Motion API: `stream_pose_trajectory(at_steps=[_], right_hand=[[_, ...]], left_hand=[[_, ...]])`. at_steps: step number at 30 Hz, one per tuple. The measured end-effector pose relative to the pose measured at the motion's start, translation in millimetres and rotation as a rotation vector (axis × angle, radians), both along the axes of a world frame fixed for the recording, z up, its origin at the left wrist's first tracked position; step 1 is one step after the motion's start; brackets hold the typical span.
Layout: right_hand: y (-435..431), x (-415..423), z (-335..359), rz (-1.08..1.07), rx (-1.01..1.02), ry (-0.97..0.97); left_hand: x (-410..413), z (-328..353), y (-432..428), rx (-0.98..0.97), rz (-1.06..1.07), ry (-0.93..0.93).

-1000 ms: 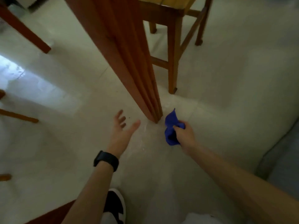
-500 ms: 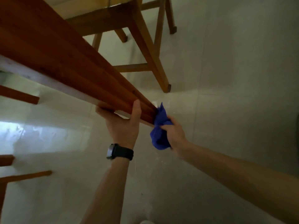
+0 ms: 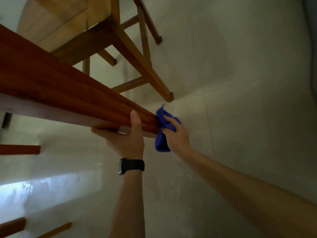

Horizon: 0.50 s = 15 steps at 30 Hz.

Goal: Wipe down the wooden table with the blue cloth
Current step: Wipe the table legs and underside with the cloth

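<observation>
Since half a second ago, both hands have held their places on the table leg while the camera has drawn closer and tilted, so the leg now fills more of the left side and the wooden chair beyond it has swung toward the top centre.

At far left, reddish wooden pieces jut in from the frame edge; they are cut off, and what furniture they belong to cannot be told. A bright patch of light lies on the pale tiled floor low at left, washing out the surface there.

The left hand is closed around the near end of the leg, thumb laid up along its ribbed face and fingers curled under it; most of the fingers are hidden behind the wood. A black smartwatch sits on that wrist, its face turned sideways and unreadable.

Just right of the left thumb, the blue cloth is bunched against the very end of the leg, touching the wood. The right hand grips the cloth, fingertips pressed into its folds; a loose tail of cloth hangs below the hand, and a small corner sticks up above it. The end of the leg is covered by the cloth, so how it meets the floor is hidden.

The tabletop itself is out of view. Along the upper right edge a dark grey shape is cut off and too blurred to name.
</observation>
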State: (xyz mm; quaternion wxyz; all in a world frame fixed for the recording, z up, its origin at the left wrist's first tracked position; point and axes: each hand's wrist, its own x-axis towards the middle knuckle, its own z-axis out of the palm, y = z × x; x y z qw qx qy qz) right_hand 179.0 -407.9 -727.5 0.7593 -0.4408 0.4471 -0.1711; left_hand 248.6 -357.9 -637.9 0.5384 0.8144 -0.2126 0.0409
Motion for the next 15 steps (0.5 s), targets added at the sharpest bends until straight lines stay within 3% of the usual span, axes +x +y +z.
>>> stream_pose_trajectory(at_steps=[2,3,6,8,13,15], right_hand=[[-3.8,-6.2,5.9,-0.102,0.081,-0.149],[-8.3,-6.4,5.9,-0.117,0.086,-0.123],[-9.0,3.0,-3.1,0.010,0.019,0.215],[7.1,10.6,-0.9,0.103,-0.044,0.281],[21.8,3.3,40.0,-0.184,-0.079,-0.221],[22.0,6.3,26.8,-0.199,-0.056,-0.075]], left_hand=[[0.4,-1.3,4.9,-0.004,-0.007,0.000],[0.9,-1.2,7.4,-0.001,-0.020,0.002],[-2.0,-1.2,15.3,-0.003,-0.046,0.049],[-0.3,-1.4,19.7,-0.007,-0.025,0.011],[6.0,9.1,22.2,0.027,-0.005,-0.050],[4.0,13.1,22.5,0.031,-0.008,-0.013]])
